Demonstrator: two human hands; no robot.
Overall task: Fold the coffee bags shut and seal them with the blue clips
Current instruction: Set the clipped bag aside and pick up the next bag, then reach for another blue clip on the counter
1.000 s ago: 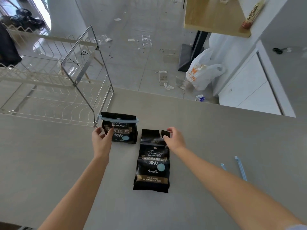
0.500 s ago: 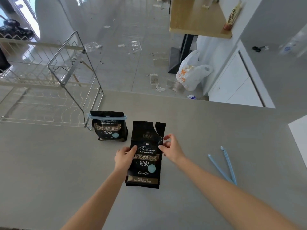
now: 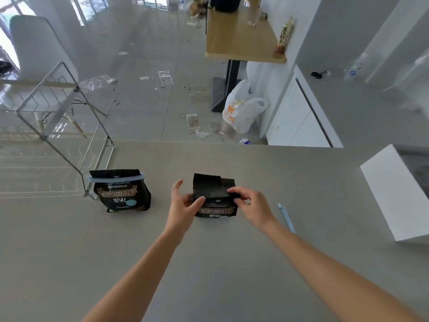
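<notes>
A black coffee bag (image 3: 214,196) stands upright on the grey counter (image 3: 209,263) between my hands, its top bent over. My left hand (image 3: 183,203) pinches the fold at the bag's left side. My right hand (image 3: 250,205) grips the fold at its right side. To the left stands a second black coffee bag (image 3: 123,194), folded shut, with a blue clip (image 3: 116,178) across its top. Another blue clip (image 3: 286,217) lies loose on the counter just right of my right wrist, partly hidden by the forearm.
A wire dish rack (image 3: 58,140) occupies the counter's back left, touching the clipped bag's side. A white box (image 3: 399,191) sits at the right edge. The counter's far edge drops to a littered floor with a white plastic bag (image 3: 241,110).
The middle bag lay flat a second ago; both hands lifted it upright and bent its top over. My left hand left the clipped bag and came to this one. The camera tilted up.
</notes>
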